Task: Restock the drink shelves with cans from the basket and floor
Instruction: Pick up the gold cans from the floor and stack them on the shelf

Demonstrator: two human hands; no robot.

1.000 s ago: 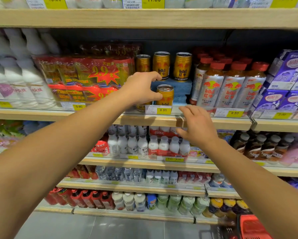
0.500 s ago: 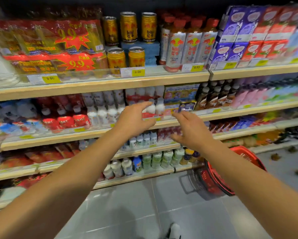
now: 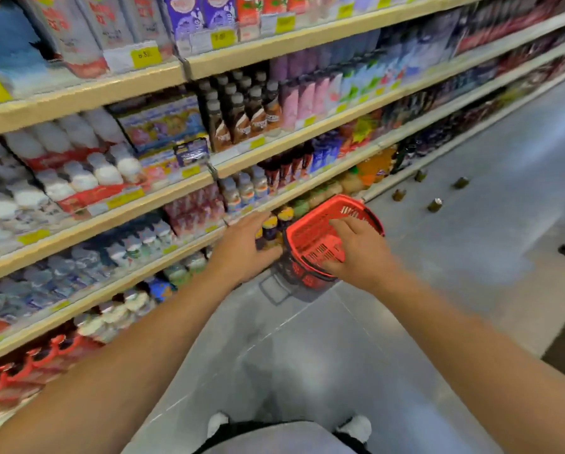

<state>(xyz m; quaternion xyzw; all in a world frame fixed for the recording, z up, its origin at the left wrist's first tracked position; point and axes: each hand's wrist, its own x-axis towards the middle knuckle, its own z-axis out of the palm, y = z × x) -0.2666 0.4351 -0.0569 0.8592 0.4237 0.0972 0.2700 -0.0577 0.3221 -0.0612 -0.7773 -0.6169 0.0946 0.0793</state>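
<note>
Head view: the red basket [image 3: 310, 235] sits on the grey floor [image 3: 471, 257] close against the bottom of the drink shelves [image 3: 88, 93], and you are looking down at it over both arms. Nothing can be made out inside it; only its slotted bottom and walls show. Your right hand [image 3: 356, 253] reaches over the basket's near rim with the fingers spread and loose, gripping nothing. Your left hand [image 3: 245, 249] hangs just left of the basket, in front of the lowest shelf edge, also open and empty, its fingers slightly curled.

Four cans [image 3: 435, 204] stand on the floor further down the aisle, well apart from the basket and spread out from one another, near the foot of the shelving. They are small and blurred, so their labels cannot be read.

The shelves rise in tiers on your left, packed with white bottles [image 3: 78, 178], dark bottles [image 3: 238, 109] and purple cartons [image 3: 189, 14], with yellow price tags [image 3: 145, 55] along the edges. Your white shoes [image 3: 356, 427] show at the bottom of the frame.
</note>
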